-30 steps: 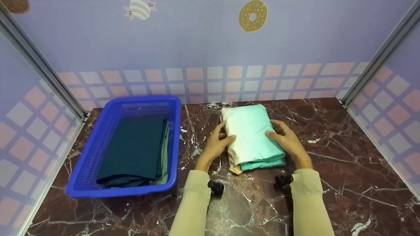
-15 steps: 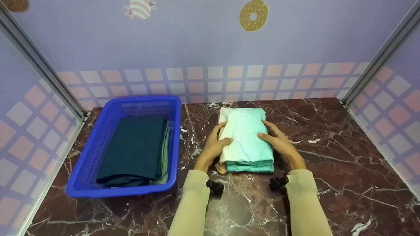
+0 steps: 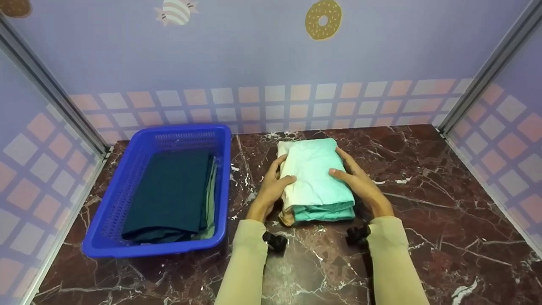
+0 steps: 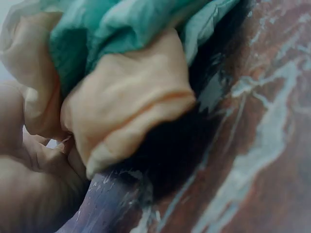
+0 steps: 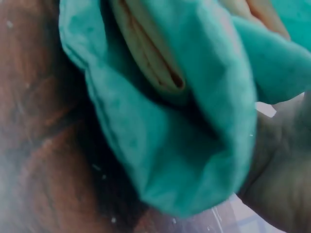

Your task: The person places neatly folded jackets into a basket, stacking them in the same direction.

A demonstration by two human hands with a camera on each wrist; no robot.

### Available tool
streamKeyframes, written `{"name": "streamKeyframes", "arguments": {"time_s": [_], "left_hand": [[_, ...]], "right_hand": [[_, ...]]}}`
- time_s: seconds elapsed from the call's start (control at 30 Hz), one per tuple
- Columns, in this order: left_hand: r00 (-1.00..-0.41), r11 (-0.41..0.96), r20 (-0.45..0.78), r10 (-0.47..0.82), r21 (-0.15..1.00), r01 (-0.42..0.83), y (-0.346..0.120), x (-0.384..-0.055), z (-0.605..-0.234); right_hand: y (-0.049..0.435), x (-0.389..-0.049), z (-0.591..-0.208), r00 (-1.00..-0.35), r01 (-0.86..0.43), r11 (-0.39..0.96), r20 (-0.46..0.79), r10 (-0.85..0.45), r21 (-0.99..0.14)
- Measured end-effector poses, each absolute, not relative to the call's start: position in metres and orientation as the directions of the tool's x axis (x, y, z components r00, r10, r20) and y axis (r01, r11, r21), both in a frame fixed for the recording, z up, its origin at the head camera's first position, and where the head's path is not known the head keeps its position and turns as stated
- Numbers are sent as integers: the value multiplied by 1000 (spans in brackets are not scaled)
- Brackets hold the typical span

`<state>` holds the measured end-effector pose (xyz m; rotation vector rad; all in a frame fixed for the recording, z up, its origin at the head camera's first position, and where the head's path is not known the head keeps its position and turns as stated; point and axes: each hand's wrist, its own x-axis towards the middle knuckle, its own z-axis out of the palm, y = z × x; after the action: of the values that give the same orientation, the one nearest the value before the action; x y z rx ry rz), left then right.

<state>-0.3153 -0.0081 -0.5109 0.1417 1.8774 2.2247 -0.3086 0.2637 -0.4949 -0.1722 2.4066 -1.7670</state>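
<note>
A folded cloth (image 3: 313, 173), cream on its left side and mint green on its right, lies between both hands in the head view. My left hand (image 3: 271, 186) grips its left side, thumb on top and fingers along the edge. On the opposite side my right hand (image 3: 362, 184) holds it the same way. In the left wrist view a loose cream fold (image 4: 131, 97) droops below green layers, beside the hand. The right wrist view shows the green layers (image 5: 189, 160) open at the end, with a cream roll (image 5: 150, 53) tucked inside.
To the left stands a blue plastic basket (image 3: 226, 178) with perforated walls. In it lie a folded dark teal cloth (image 3: 171, 190) and a pale green one (image 3: 210, 212). The marble-patterned table (image 3: 440, 186) is walled by lilac panels (image 3: 254, 51) at the back and sides.
The folded cloth has shifted left and turned straighter, then angled slightly again. My right hand has moved left with it, while my left hand has moved only a little. The basket stays put.
</note>
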Motion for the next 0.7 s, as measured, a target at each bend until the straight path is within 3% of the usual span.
{"name": "streamKeyframes", "arguments": {"time_s": [0.7], "left_hand": [[-953,-165,27,300,986,-25,-25,-317,-507]], "right_hand": [[278,-304,-493,-973,-3,171,-37,-226,-985]]}}
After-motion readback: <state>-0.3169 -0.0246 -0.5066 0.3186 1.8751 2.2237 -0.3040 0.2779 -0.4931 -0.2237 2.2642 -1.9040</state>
